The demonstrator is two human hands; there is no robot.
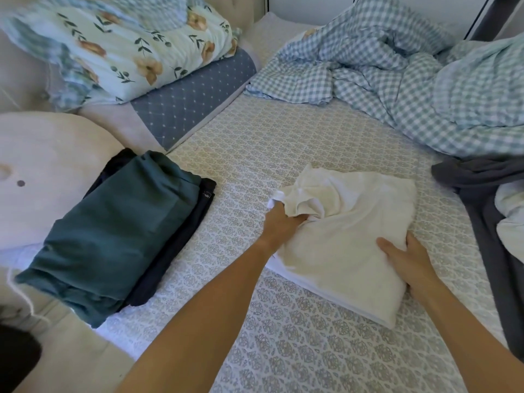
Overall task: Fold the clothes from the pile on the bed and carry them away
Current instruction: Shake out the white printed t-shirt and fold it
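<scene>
A cream garment (348,236) lies half-folded on the patterned bed (255,154); the left hand (279,222) grips its bunched edge, the right hand (408,259) presses flat.

No text, brand or number can be read anywhere. The dark garment (204,197) under the teal one carries a small pale tag or mark at its edge, too small and blurred to read.

A bed (283,154) with a patterned sheet fills the view. A floral pillow (136,49) lies on a blue one (192,100) by a beige headboard (28,89). A checked duvet (397,66) sits rumpled before what may be a white wall (312,4).
</scene>
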